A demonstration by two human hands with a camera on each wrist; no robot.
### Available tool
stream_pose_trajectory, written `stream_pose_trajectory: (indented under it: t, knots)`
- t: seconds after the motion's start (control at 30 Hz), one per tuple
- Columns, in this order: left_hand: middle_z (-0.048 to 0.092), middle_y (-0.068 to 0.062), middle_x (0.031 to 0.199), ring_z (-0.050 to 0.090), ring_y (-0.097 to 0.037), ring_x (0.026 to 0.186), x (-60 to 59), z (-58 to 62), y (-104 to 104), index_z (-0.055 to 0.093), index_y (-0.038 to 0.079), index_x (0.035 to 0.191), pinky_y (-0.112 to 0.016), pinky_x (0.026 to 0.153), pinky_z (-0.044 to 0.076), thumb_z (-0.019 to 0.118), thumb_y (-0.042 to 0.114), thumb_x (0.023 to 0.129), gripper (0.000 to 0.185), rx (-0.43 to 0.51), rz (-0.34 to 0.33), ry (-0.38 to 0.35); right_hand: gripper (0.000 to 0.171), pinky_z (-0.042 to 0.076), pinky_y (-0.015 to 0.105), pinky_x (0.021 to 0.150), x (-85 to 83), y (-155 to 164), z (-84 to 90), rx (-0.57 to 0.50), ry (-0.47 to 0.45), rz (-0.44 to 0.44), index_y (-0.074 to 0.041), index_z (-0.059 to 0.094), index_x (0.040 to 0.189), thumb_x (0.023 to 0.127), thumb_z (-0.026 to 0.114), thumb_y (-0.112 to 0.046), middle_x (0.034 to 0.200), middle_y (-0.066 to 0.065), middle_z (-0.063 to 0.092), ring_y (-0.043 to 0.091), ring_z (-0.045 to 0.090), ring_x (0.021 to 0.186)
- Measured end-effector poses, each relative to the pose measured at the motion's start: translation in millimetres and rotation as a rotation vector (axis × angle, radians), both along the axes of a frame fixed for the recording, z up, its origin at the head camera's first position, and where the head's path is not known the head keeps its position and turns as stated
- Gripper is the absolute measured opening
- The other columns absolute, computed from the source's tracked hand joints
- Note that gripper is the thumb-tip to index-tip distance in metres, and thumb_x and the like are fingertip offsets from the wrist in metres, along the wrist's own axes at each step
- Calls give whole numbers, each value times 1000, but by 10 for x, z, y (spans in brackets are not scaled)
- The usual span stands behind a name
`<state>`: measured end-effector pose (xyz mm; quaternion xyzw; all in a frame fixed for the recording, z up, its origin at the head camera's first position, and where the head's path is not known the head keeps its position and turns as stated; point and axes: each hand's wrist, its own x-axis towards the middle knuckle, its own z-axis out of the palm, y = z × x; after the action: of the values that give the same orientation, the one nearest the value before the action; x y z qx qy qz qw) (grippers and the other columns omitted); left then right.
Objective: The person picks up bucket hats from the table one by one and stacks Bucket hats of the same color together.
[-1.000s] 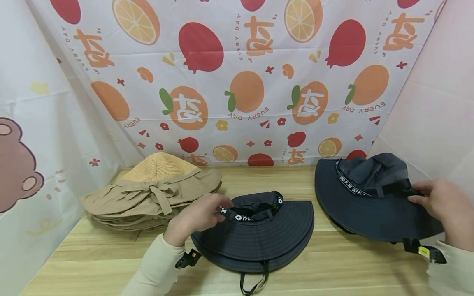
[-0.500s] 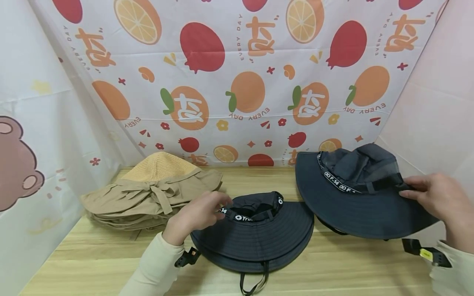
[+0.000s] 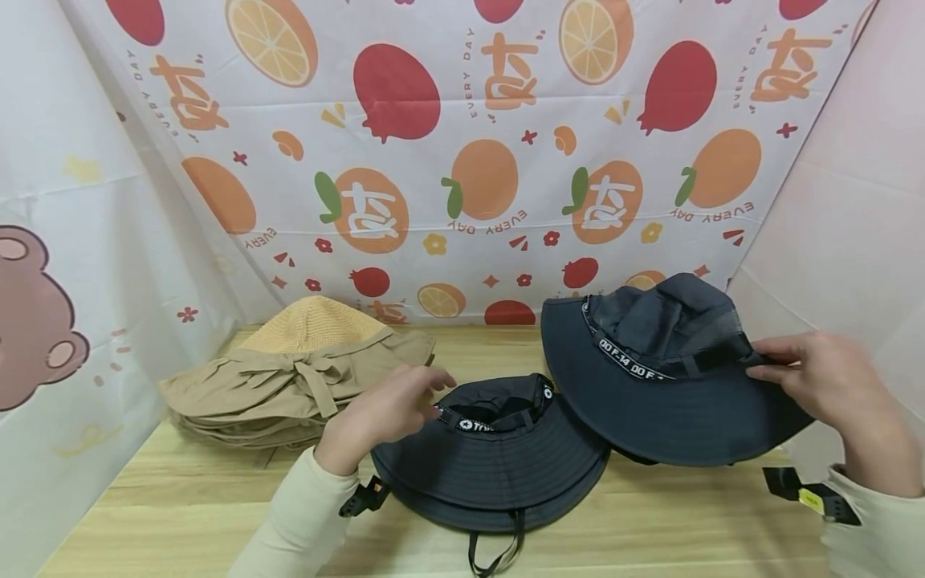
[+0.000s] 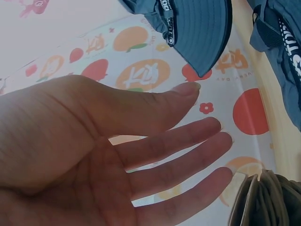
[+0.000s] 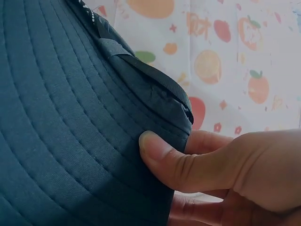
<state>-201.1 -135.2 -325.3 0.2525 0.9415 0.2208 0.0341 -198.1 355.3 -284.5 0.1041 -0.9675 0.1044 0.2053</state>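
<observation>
Right hand (image 3: 824,385): thumb on top, fingers beneath, pinching the right rim of a dark navy wide-brimmed fabric bucket hat with a lettered band (image 3: 672,385); grip plain in the right wrist view (image 5: 155,150).
Held hat: raised off the pale wooden tabletop (image 3: 181,514), tilted, crown toward the far wall, left edge of the brim overlapping the right rim of the hat below.
Left hand (image 3: 383,413): fingers straight and spread, clamped on nothing; palm open in the left wrist view (image 4: 117,155); hovering at the left side of the crown of a second dark navy brimmed hat with a white-lettered band (image 3: 499,457).
Second hat: flat at centre, near edge of the table, chin strap (image 3: 495,550) trailing toward the viewer.
Key relation: flat hat lying left of and below the held hat, well left of the right hand; brim of the held hat stretching left to right; left hand much the nearer to the flat hat's crown.
Far left: stack of tan cloth sun hats with a woven straw-coloured crown and tied bow (image 3: 303,377).
Backdrop: white sheet printed with oranges and red fruit (image 3: 462,120).
</observation>
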Motion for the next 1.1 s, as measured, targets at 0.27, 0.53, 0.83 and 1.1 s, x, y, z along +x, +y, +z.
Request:
stream_pose_trajectory:
  t: [0.27,0.53,0.83,1.1]
  knots:
    - [72,-13,128,68,-32,118,11,37,-3,67,5,131,-48,96,57,74,0,91,41,29,19,21,27,58,47,66,0,-156,35,20,56,98,1,81,101,74,87,-2,92,24,78,32,74,77]
    - [72,-17,125,68,-34,117,4,36,-7,65,4,134,-48,97,56,72,4,94,40,51,10,55,32,48,12,60,7,-267,28,35,200,229,-7,84,94,64,92,1,82,9,80,-11,59,73]
    - [62,-20,142,60,-39,130,-8,27,4,50,2,148,-55,110,47,71,13,97,56,73,40,172,37,45,9,58,-17,-342,-30,14,272,420,-5,83,89,55,94,7,75,2,77,-5,61,67]
    - [55,-22,150,49,-41,143,-17,-23,52,46,0,152,-57,117,40,68,23,101,60,79,29,131,45,38,10,55,-48,-472,-52,-37,269,590,-6,82,91,51,91,13,73,-8,70,-8,51,64]
